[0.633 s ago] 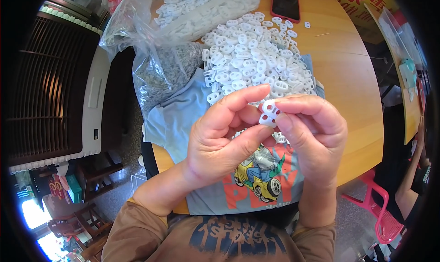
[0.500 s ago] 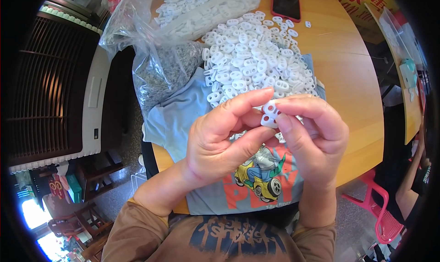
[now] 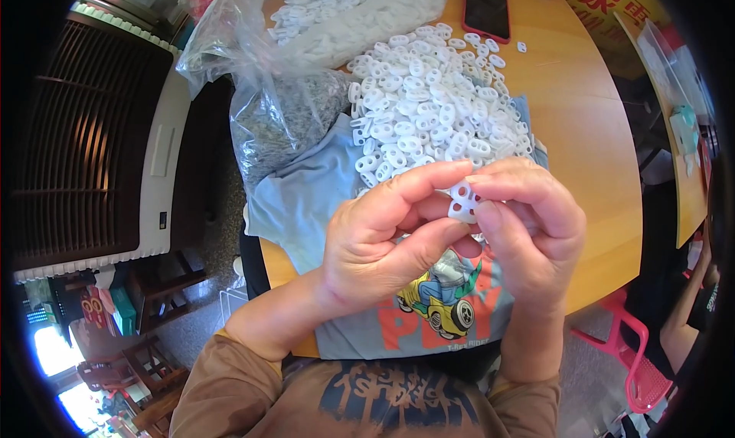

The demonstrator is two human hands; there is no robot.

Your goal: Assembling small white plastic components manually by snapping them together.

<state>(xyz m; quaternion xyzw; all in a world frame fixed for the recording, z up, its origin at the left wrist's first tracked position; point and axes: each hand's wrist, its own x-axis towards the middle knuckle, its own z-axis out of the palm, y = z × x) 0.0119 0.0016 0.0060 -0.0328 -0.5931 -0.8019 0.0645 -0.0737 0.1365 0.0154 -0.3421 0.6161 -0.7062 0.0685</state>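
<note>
A small white plastic cord lock with several round holes is held up between my two hands, above the near edge of a heap. My left hand pinches it from the left, index finger above and thumb below. From the right, the thumb and index fingertip of my right hand press on it; its other fingers curl behind. Just beyond my fingers lies the heap of white two-hole plastic pieces, spread on a grey-blue printed shirt. The shirt covers the near part of the table and hangs toward my lap.
Left of the heap stands a clear plastic bag of small grey pieces. Behind it, a translucent tray borders more white pieces. A red-cased phone lies on the wooden table. A pink chair and another person's arm are at right.
Both hands still pinch the white cord lock, its holes still facing up. The whole view has shifted slightly, so the heap, bag and phone appear a little farther right and lower.
</note>
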